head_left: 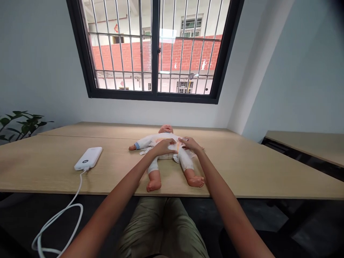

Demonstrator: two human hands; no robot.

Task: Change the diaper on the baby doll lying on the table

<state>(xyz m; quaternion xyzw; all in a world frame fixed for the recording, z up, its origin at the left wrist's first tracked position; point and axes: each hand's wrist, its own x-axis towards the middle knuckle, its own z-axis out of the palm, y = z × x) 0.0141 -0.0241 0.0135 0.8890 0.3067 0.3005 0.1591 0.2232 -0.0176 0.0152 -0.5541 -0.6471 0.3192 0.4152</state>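
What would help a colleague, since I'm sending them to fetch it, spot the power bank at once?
Find the barred window, then the light wood table beneath it. Left of the baby doll lies the white power bank, set apart by the white cable running from it over the table's near edge.

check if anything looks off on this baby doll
Yes: the white outfit of the baby doll has an orange-yellow stain across its front, between the left hand and right hand. A loose white scrap sticks out beside the doll's body, though what it is cannot be told.
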